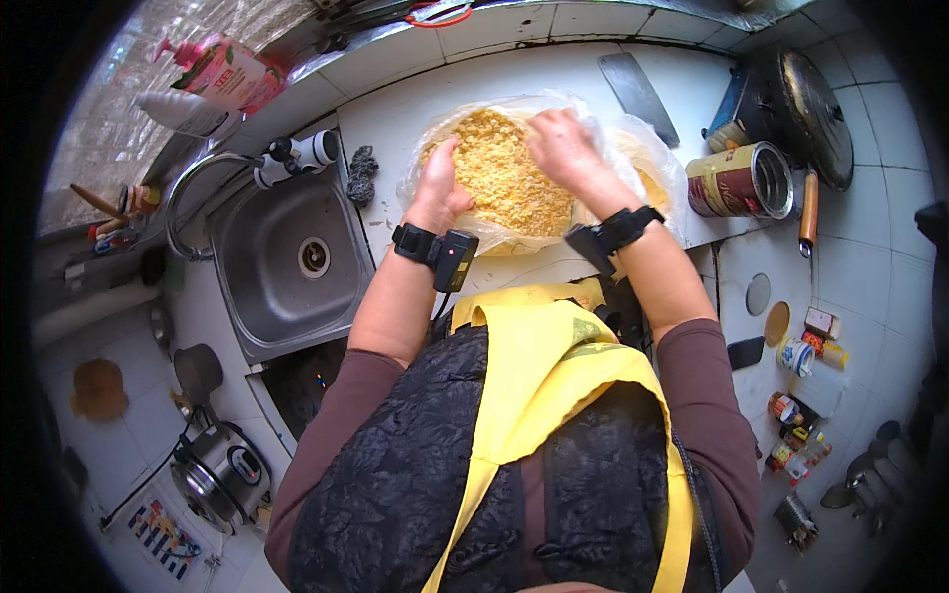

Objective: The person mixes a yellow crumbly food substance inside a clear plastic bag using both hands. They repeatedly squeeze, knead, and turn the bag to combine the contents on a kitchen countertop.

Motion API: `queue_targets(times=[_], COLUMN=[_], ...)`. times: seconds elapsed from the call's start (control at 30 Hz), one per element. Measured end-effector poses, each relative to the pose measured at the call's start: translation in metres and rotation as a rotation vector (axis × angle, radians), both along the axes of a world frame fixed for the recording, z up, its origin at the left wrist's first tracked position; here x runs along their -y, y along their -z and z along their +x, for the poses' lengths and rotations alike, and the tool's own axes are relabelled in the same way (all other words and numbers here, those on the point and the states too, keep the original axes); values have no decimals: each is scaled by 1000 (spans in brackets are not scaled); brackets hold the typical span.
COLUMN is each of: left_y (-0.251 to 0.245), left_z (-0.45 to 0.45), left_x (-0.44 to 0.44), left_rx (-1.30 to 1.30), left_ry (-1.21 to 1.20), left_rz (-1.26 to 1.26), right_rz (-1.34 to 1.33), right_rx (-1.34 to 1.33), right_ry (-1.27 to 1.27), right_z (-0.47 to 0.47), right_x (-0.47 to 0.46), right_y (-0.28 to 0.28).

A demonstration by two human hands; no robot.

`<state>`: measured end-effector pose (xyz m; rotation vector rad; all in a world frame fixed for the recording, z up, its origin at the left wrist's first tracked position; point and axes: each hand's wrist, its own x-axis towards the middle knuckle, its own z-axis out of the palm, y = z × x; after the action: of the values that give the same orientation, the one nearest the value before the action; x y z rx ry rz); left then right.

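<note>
A clear plastic bag (415, 159) lies spread on the white counter, its mouth wide around a heap of yellow crumbly mixture (504, 170). My left hand (439, 185) rests at the left side of the heap, thumb apart from the fingers, with nothing visible in it. Over the right side of the heap, near the bag's rim, is my right hand (562, 148). Its fingers are bent and slightly blurred, and whether they pinch anything is hidden. Just right of it sits a second plastic bag (645, 167) with pale yellow contents, partly behind my right wrist.
Left of the counter is a steel sink (289, 274) with a curved faucet (174, 200); a dark scouring pad (362, 176) lies between. A cleaver (639, 96) lies behind the bags. To the right are an open tin can (734, 181) and a dark lidded pan (797, 118).
</note>
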<state>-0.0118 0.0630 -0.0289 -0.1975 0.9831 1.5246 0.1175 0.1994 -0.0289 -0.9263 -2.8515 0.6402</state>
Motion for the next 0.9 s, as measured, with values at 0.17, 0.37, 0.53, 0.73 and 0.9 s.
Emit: queue_targets(times=[0.17, 0.37, 0.53, 0.73, 0.9], left_y=[13, 51, 74, 99, 90], left_z=[-7, -13, -24, -20, -1], left_x=[6, 2, -2, -21, -28], left_rx=[-50, -111, -26, -144, -386], left_ry=[79, 186, 271, 303, 401], left_rz=[-19, -230, -160, -1, 191], right_rz=[-390, -323, -459, -600, -447], right_rx=[280, 36, 10, -275, -307], right_ry=[-25, -148, -184, 113, 203], right_z=[-6, -18, -30, -6, 10], right_x=[29, 30, 33, 26, 26], right_y=[3, 53, 87, 58, 53])
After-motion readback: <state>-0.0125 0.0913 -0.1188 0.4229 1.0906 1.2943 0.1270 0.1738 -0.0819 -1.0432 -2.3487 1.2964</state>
